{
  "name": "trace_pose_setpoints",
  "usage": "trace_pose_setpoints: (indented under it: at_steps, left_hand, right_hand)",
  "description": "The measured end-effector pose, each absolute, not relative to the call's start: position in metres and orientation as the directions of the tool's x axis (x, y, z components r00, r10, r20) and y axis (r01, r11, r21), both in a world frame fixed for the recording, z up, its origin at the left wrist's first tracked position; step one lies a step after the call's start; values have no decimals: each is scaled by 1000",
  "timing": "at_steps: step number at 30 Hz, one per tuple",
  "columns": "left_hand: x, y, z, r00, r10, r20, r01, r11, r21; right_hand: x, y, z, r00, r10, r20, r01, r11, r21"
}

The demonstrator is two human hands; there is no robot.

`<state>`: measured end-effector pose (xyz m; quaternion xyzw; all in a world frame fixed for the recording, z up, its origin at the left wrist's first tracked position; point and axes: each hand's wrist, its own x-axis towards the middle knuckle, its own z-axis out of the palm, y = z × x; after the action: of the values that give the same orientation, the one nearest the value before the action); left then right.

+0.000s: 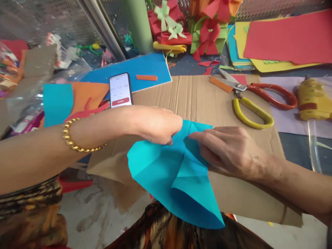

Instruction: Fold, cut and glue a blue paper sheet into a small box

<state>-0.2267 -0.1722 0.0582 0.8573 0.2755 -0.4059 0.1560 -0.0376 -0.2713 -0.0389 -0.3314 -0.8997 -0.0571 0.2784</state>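
A turquoise paper sheet [166,173], partly folded with creases, lies on a brown cardboard board [186,97] and hangs over its near edge. My left hand [155,124], with a gold bead bracelet on the wrist, is closed in a pinch on the sheet's upper left fold. My right hand [228,148] presses down on the sheet's upper right part, fingers together on the fold. The two hands nearly meet at the paper's top.
Scissors [254,100] with red and yellow handles and a yellow glue gun [313,100] lie at right. A phone [120,90] showing a timer rests on blue paper [145,67]. Paper bows [186,27] and stacked coloured sheets [285,38] fill the back.
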Motion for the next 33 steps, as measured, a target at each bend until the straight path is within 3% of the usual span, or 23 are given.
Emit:
trace_pose_setpoints:
  at_steps: [5, 12, 19, 33]
  left_hand:
    - [-229, -174, 60, 548, 376, -747, 623, -779, 65]
    - [-228, -172, 62, 572, 353, -741, 638, -759, 130]
    - [-230, -170, 59, 582, 357, -731, 646, -748, 150]
    - [-225, -168, 57, 580, 380, -720, 553, -833, 5]
  right_hand:
    - [-38, -271, -40, -713, 519, 471, 595, 803, 15]
    - [-38, -270, -41, -734, 565, 377, 592, 804, -55]
    - [-38, -271, -41, -746, 551, 373, 590, 808, -13]
    - [-39, -271, -40, -725, 601, 335, 610, 787, -93]
